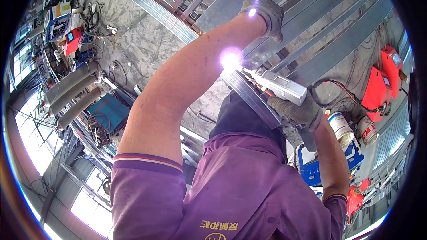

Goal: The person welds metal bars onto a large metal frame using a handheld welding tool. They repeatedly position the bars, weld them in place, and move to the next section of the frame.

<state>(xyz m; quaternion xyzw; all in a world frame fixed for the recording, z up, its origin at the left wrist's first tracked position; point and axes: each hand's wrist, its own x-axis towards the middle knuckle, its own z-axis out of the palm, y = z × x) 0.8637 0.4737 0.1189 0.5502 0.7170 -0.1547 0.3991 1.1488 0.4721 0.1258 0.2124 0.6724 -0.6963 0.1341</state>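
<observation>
My right hand (297,112), in a grey work glove, is wrapped round a silver handheld welding gun (281,85). The gun's tip points to the left, at a glaring white-violet weld light (231,59) that hides the spot being heated. Just below the glare is the end of a square steel tube (251,98), which slants down toward my right wrist. My left arm reaches far across to the upper middle. There my gloved left hand (263,14) is bent down over long steel bars (307,22), its fingers curled; what they grip is hidden.
Red welding machines (378,91) with cables stand at the right, near white buckets (340,126) and a blue case (311,164). Grey cylinders (73,89), a teal box (106,112) and more machines (58,20) stand at the left. A long steel rail (147,4) crosses the concrete floor.
</observation>
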